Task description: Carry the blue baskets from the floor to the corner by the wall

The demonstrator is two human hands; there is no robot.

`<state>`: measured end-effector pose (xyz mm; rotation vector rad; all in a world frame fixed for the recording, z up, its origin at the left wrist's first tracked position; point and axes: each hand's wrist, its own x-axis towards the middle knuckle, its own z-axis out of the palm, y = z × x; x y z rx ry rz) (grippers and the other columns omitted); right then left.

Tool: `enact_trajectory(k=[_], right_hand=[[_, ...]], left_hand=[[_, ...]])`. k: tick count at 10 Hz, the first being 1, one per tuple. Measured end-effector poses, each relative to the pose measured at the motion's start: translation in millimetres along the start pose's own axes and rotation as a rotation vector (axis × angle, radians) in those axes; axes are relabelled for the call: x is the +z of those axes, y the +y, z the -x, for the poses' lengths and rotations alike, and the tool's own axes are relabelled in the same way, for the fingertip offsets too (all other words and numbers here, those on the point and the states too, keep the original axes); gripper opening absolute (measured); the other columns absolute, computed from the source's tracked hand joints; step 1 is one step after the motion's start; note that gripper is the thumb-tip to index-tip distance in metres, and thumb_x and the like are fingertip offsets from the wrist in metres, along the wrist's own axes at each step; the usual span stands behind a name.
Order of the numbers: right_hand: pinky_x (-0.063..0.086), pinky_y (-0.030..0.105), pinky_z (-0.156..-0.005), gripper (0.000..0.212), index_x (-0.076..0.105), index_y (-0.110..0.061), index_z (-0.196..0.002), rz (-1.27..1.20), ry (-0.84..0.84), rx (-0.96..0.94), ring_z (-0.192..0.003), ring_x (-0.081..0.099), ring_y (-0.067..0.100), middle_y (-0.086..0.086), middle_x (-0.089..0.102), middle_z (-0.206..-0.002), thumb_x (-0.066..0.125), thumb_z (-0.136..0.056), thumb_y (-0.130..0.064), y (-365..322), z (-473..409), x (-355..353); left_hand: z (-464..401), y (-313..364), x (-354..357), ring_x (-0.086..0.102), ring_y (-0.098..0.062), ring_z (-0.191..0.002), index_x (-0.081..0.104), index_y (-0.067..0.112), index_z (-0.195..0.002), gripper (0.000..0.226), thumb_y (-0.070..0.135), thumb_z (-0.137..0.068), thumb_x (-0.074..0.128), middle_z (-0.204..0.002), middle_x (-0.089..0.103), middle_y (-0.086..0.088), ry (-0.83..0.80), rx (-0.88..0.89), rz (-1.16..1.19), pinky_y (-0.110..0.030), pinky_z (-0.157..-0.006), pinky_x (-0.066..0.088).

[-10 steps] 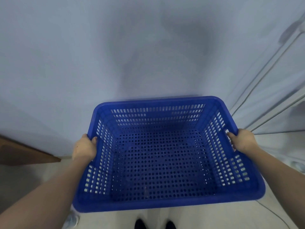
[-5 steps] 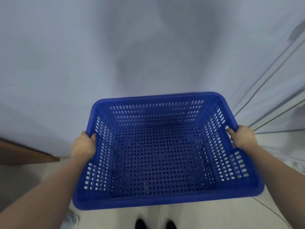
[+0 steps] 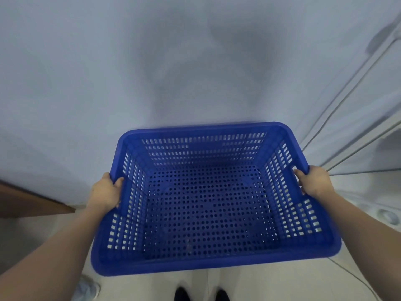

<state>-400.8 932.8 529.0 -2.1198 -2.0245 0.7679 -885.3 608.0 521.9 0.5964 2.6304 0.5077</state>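
An empty blue basket [image 3: 204, 262] with perforated walls and floor hangs in front of me above the floor, held level. My left hand [image 3: 106, 193] grips its left rim near the handle slot. My right hand [image 3: 313, 181] grips the right rim by the handle slot. The basket's far edge is close to a pale wall [image 3: 152, 72], with my shadow on it. No other basket shows.
A brown wooden edge [image 3: 28, 203] juts in at the left, low on the wall. White panels or a door frame [image 3: 358, 109] with thin cables run along the right. The floor is pale tile [image 3: 271, 283]. My dark shoes [image 3: 182, 295] show below the basket.
The basket has stayed in both hands at about the same height, shifting only slightly in view. The wall ahead looks about equally near.
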Motion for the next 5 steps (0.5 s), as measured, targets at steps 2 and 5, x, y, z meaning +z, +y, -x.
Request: enact_trajectory(k=[2,5], right_hand=[[0.059,0.046,-0.071,0.045,0.060,-0.008,-0.097,0.036,0.031,-0.015,-0.072,0.068,0.031,0.012,0.070,-0.082,0.054,-0.093,-0.053,-1.6,-1.0,0.9],[0.052,0.050,-0.088,0.057,0.037,-0.011,-0.132,0.291,-0.036,-0.043,-0.105,0.060,0.038,0.018,0.059,-0.121,0.044,-0.097,-0.056,-25.2,20.4,-15.9]], left_hand=[[2.0,4.8,1.2,0.067,-0.036,-0.076,0.048,0.011,-0.103,0.040,0.050,-0.099,0.045,-0.096,0.067,-0.014,0.036,-0.010,-0.019,-0.053,-0.077,0.056],[25.3,15.4,-15.6,0.046,-0.038,-0.126,0.032,0.008,-0.138,0.055,0.037,-0.097,0.054,-0.140,0.043,-0.017,-0.039,0.077,-0.396,-0.054,-0.105,0.042]])
